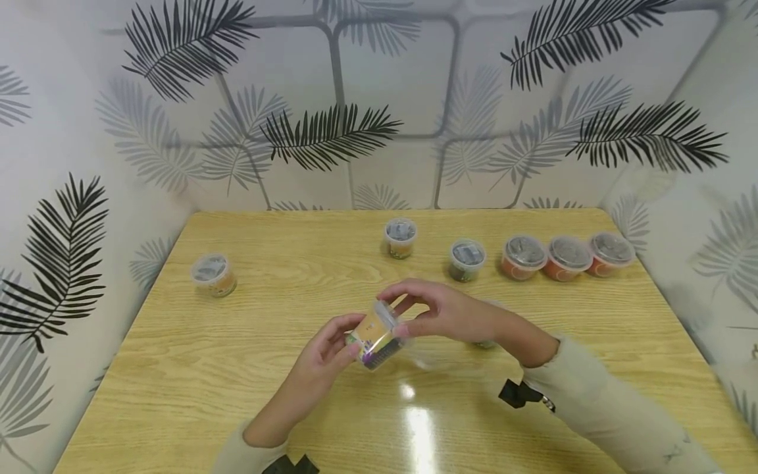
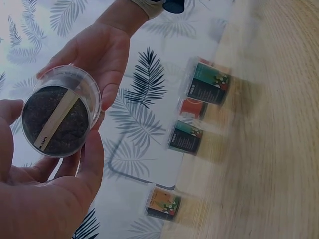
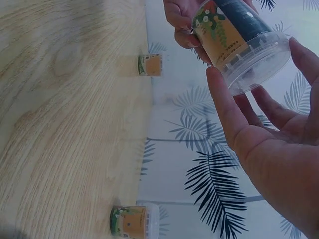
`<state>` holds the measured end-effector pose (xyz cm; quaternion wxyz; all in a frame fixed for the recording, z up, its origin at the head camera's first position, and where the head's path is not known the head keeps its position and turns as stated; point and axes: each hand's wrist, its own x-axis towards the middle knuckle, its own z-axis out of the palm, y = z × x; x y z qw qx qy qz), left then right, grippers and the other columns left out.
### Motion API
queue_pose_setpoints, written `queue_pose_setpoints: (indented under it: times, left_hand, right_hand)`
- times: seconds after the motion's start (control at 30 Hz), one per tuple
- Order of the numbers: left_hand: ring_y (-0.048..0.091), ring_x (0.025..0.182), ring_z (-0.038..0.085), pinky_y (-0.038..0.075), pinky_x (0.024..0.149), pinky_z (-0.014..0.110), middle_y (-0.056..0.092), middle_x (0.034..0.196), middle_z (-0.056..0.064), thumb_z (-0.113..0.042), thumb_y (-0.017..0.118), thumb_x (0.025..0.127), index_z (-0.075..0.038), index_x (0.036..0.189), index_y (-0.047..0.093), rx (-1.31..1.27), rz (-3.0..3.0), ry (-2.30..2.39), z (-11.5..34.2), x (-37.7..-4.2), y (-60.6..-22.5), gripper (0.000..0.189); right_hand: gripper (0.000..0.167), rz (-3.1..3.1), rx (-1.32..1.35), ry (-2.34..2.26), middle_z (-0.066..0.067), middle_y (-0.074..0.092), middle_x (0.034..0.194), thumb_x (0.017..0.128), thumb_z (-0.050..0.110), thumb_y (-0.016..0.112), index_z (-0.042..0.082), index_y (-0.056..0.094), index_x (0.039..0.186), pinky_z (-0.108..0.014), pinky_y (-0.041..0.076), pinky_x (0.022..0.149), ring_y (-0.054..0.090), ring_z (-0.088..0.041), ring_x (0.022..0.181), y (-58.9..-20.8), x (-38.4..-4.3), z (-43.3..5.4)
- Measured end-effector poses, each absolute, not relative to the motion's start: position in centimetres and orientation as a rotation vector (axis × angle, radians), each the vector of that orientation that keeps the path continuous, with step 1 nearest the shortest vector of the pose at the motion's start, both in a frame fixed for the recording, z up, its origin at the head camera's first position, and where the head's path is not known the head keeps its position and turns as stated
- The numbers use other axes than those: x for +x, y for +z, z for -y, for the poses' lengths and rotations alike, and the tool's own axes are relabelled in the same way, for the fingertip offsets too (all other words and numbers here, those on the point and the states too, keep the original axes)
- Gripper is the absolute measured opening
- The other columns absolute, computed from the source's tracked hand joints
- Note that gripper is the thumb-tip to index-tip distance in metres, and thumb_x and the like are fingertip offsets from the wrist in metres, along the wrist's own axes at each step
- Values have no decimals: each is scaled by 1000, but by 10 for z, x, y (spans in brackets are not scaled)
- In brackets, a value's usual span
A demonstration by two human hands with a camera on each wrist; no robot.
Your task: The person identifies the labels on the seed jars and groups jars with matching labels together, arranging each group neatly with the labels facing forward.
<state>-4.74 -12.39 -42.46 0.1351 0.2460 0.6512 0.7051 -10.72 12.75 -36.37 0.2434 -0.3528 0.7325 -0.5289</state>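
Between your two hands, above the wooden table (image 1: 172,375), is the clear plastic cup with orange label (image 1: 372,334), held tilted. Your left hand (image 1: 320,359) has its fingers curved around the lower part of this cup, with the thumb upon the label. Your right hand (image 1: 450,313) is partly closed and pinches the rim of its transparent lid (image 3: 261,62) between thumb and fingers. Through the cup's bottom, dark contents (image 2: 37,112) and one pale flat strip (image 2: 59,119) are visible. Well to the left of your left hand stands one orange-labelled cup (image 1: 214,276); another (image 1: 400,240) is beyond your right hand. Farther right of that hand stand a green-labelled cup (image 1: 466,261) and three red cups (image 1: 567,259), close together. Behind your right wrist, one more cup (image 1: 487,343) is mostly hidden.
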Motion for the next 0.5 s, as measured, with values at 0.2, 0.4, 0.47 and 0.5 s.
queue_pose_setpoints:
  times: [0.2,0.4,0.47,0.5]
  left_hand:
    - [42,116,29,45,93,30,27,138,18,-4,53,93,-2,136,28,740,-1865,2049,121,-46,-427,50]
    - [42,114,27,45,94,32,30,136,17,1,61,87,-2,135,27,796,-1920,2057,118,-44,-429,59]
    - [42,114,27,45,95,32,31,136,17,1,62,87,-2,135,28,798,-1933,2053,118,-44,-429,59]
    - [43,114,28,45,94,32,32,136,17,1,62,87,-2,135,29,794,-1938,2054,118,-44,-429,58]
  right_hand:
    - [47,-2032,-886,-1446,-2,46,130,91,24,62,14,45,134,-34,50,86,50,-20,111,-370,-105,-127]
    - [43,-2087,-831,-1447,-3,48,126,93,28,58,14,47,132,-37,52,80,53,-21,105,-373,-104,-127]
    - [43,-2088,-821,-1456,-4,49,126,93,28,57,12,47,132,-38,52,78,54,-22,104,-374,-104,-127]
    - [42,-2090,-812,-1458,-4,49,125,93,29,57,12,48,131,-38,53,78,54,-22,103,-375,-104,-127]
